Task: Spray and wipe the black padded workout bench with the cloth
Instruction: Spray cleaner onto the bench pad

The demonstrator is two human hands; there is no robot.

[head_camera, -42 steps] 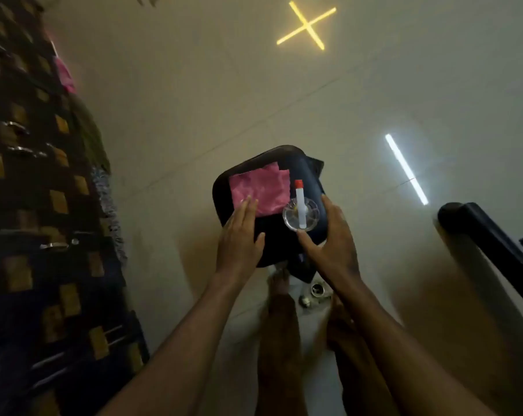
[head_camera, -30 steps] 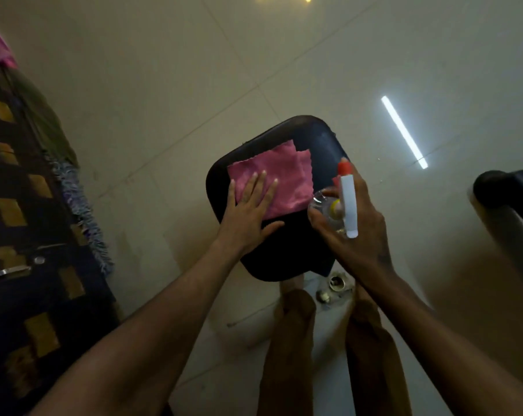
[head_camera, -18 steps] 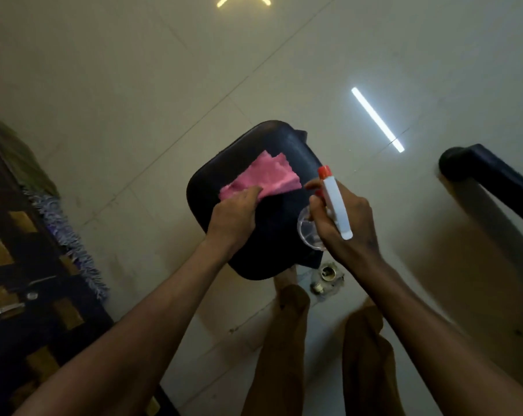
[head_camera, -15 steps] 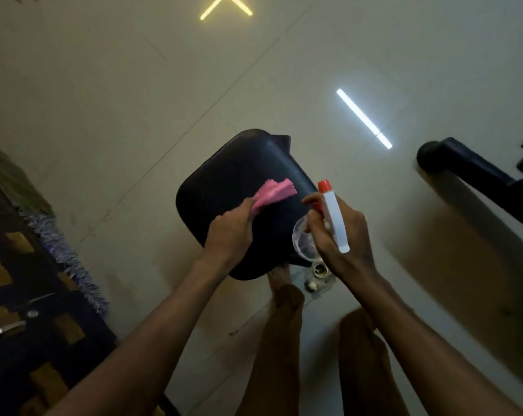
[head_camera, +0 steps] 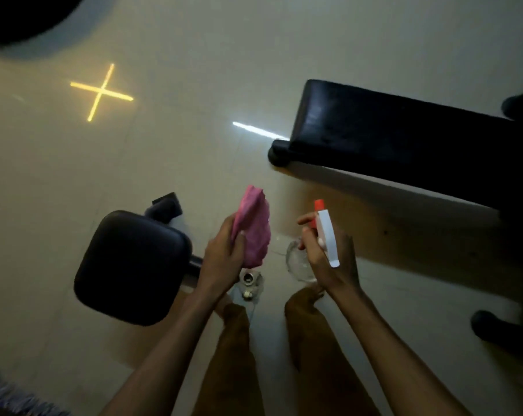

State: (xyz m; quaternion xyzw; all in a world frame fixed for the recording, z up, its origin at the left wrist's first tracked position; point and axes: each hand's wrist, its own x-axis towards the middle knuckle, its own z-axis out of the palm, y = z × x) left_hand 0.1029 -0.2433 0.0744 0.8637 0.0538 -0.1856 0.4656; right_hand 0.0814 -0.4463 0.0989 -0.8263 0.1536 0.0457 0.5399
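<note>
The long black padded workout bench point(head_camera: 398, 142) stretches across the upper right, above the floor. My left hand point(head_camera: 224, 259) grips a bunched pink cloth point(head_camera: 254, 232) in the air, below and left of the bench's near end. My right hand point(head_camera: 326, 259) is closed around a clear spray bottle point(head_camera: 299, 261) with a white trigger head and an orange nozzle that points up toward the bench. Both hands are clear of the bench.
A small square black padded stool point(head_camera: 131, 268) stands at lower left, beside my left hand. A metal floor fitting point(head_camera: 248, 280) lies between my feet. Light reflections mark the pale tiled floor point(head_camera: 164, 145). A fringed rug edge point(head_camera: 11, 394) shows at bottom left.
The cloth and the bottle were lifted off the small black stool. The view swung right, so the long bench has come into sight and the stool now lies to the left.
</note>
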